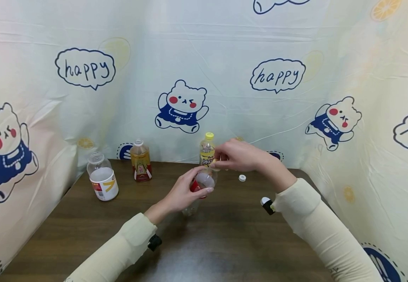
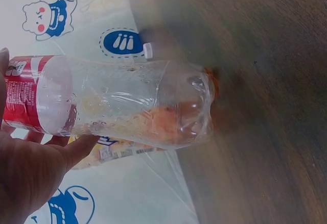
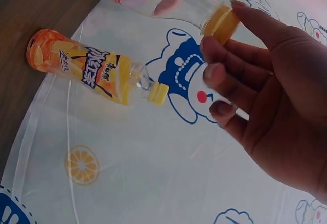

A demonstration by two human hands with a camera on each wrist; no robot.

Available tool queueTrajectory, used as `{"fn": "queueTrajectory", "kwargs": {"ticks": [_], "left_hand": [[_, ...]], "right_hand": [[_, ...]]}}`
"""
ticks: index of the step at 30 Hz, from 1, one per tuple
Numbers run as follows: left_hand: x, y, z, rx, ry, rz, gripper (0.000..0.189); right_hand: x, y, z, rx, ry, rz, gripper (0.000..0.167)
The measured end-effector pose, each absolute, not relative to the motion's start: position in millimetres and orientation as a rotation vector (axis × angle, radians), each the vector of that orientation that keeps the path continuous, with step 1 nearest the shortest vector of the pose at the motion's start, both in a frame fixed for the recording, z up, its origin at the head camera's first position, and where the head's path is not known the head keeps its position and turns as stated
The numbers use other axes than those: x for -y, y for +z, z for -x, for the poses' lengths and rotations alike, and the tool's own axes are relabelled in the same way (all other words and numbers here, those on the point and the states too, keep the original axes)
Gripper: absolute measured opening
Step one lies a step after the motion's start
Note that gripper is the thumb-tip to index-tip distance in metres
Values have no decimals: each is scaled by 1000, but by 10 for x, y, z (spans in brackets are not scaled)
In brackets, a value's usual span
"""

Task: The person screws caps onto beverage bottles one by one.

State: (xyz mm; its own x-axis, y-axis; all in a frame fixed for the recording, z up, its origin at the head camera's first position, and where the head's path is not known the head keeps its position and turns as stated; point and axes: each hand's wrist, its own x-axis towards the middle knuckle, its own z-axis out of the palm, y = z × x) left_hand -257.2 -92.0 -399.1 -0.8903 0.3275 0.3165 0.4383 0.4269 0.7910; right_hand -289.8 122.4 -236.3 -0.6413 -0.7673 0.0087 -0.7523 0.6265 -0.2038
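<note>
My left hand [image 1: 180,190] grips a clear plastic bottle [image 2: 117,99] around its red label, thumb along the near side. The bottle is tilted, its base low over the brown table and its neck up and away. My right hand [image 1: 239,155] pinches the orange-yellow cap [image 3: 221,24] at the bottle's mouth between thumb and forefinger, the other fingers loosely bent. Behind the hands stands a yellow-labelled drink bottle [image 3: 92,71] with a yellow cap.
On the table [image 1: 246,235], a wide-mouthed jar [image 1: 104,181] without a lid stands at the far left. Beside it is an amber-tinted bottle [image 1: 141,161]. A small white cap [image 1: 242,178] lies right of the hands. Patterned cloth [image 1: 225,98] hangs around the table.
</note>
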Motion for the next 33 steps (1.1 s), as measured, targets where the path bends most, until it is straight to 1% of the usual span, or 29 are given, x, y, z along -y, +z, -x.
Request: {"fn": "queueTrajectory", "kwargs": {"ticks": [4, 10, 16, 22, 24, 27, 33], "left_hand": [[916, -4010, 2569, 2558, -1479, 682, 70], [925, -4019, 2587, 2555, -1500, 667, 70], [927, -4003, 2595, 2550, -1494, 674, 70], [918, -4005, 2583, 2552, -1495, 684, 72], [917, -4009, 2584, 2548, -1492, 688, 73], [920, -4009, 2586, 2537, -1484, 693, 73], [935, -3993, 2589, 2517, -1466, 686, 70]], "right_hand": [[-1243, -2340, 2881, -2768, -248, 1263, 28], [-1296, -2293, 2869, -2646, -293, 1313, 35], [-1292, -2289, 2886, -2604, -335, 1328, 32], [-1272, -2330, 2918, -2622, -361, 1351, 16], [-1268, -2343, 2922, -2630, -369, 1349, 13], [-1257, -2356, 2913, -2653, -377, 1327, 14], [-1231, -2367, 2891, -2713, -409, 1284, 23]]}}
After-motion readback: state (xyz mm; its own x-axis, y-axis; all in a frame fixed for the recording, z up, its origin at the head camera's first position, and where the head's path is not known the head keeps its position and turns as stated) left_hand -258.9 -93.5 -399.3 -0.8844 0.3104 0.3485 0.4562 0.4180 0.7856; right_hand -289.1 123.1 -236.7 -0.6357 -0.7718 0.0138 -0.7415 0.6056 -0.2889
